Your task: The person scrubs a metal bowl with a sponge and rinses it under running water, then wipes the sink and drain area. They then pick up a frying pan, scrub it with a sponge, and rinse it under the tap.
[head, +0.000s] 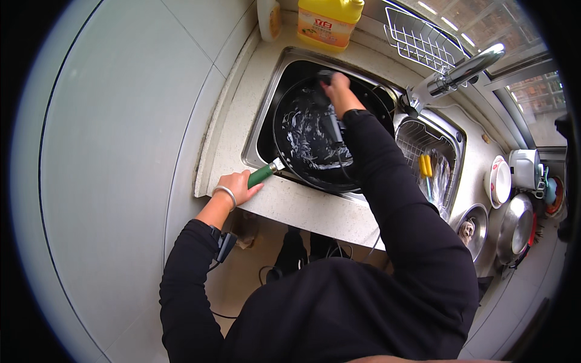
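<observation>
A large black frying pan (295,131) rests over the steel sink (249,156), its inside streaked with whitish suds. My left hand (233,188) is wrapped around the pan's green handle (262,176), which reaches over the counter's front edge. Near the pan's far side, my right hand (338,88) grips a dark scrubber (325,76); motion blur hides its exact kind. From the right wrist a grey device (333,129) with a cable hangs down over the pan. A similar device (225,247) is strapped to the left wrist, below a silver bangle (225,196).
A chrome faucet (467,68) stands right of the sink. Beyond it, a yellow detergent jug (329,22) and a wire rack (422,38). At right, a smaller basin (459,145) holds a yellow-handled tool (425,166); bowls (499,181) and a metal basin (482,227) follow. Tiled wall (122,136) borders the left.
</observation>
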Demonstrator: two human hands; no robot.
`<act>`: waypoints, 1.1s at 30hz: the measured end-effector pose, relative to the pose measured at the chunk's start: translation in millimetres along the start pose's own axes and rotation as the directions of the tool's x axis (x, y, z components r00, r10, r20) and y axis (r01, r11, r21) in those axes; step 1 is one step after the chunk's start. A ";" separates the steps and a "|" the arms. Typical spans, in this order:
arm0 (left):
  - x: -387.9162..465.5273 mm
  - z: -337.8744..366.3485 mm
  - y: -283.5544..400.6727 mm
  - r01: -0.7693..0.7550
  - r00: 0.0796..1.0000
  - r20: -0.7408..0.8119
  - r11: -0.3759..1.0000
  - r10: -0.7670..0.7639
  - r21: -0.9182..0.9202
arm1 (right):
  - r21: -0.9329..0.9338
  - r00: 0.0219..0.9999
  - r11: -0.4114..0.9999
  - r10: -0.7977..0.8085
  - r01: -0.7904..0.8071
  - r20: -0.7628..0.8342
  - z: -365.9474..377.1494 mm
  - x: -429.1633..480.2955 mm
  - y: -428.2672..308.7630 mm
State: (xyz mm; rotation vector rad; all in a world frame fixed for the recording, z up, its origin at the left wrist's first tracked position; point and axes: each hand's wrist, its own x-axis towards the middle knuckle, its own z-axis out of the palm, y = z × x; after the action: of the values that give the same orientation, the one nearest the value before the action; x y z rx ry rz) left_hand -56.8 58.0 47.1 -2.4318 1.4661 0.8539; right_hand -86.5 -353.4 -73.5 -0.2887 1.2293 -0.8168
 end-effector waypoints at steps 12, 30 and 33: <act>-1.3 1.9 0.0 -0.032 0.998 -0.061 0.999 0.031 -0.010 | -0.447 0.492 -0.210 0.299 0.870 0.818 -123.3 -134.6 98.2; -0.5 2.7 -0.6 -0.035 0.998 -0.052 0.999 0.035 -0.003 | -0.377 0.376 -0.054 -0.021 0.925 0.926 -95.1 -107.1 104.9; -1.6 2.3 -0.2 -0.026 0.998 -0.062 1.000 0.026 -0.012 | -0.385 0.382 -0.044 0.267 0.922 0.885 -128.5 -131.0 91.2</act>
State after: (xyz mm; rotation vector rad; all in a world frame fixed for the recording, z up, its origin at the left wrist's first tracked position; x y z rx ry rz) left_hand -58.1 60.3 46.1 -2.4755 1.5213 0.8025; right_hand -181.0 -171.7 -78.6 -2.2159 0.3867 -0.0007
